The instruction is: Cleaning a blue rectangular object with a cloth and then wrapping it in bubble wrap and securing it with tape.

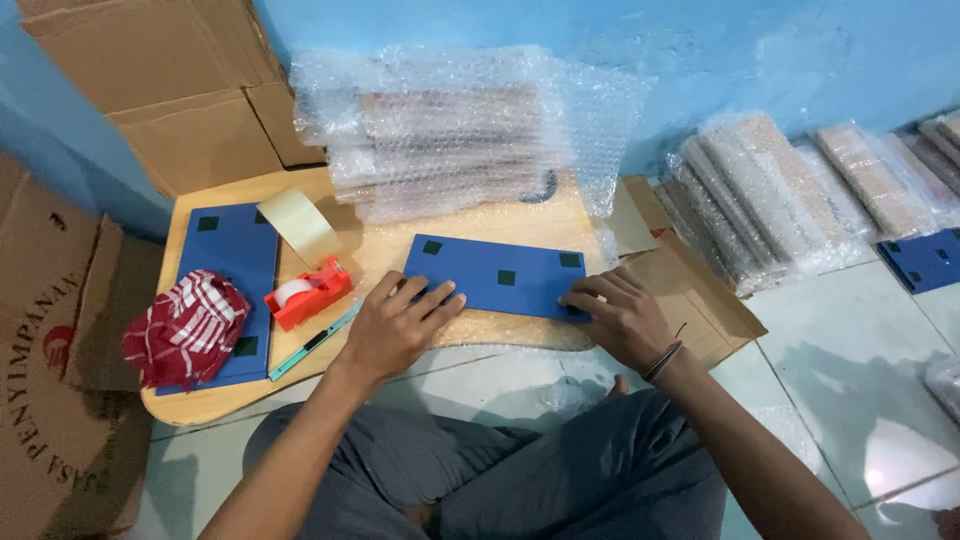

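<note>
Head view: person sits cross-legged on a tiled floor at a low wooden board (520,225). Blue panel (497,277) (dark square patches on it) lies flat on bubble wrap at the board's front middle. Left hand (395,325) rests palm down at the panel's near left corner, fingers spread and flat, tips touching the edge, gripping nothing. Right hand (620,315) is on the near right corner, fingers curled loosely, tips pressing on the panel edge; not closed around it as far as I can tell. Wrist carries dark bands.

Left of the hands: teal cutter (315,341) lies just beside the left hand, then an orange tape dispenser (307,291) with a loose tan tape strip standing up behind it. Second blue panel (232,265) lies further left, with a red-white checked cloth (185,328) bunched on its near end.

Behind the panel: stack of bubble-wrapped bundles (450,145) against the blue wall. Right, on the floor: more wrapped bundles (760,195) in a row, another blue piece (925,260) beside them. Cardboard boxes (170,90) back left.
</note>
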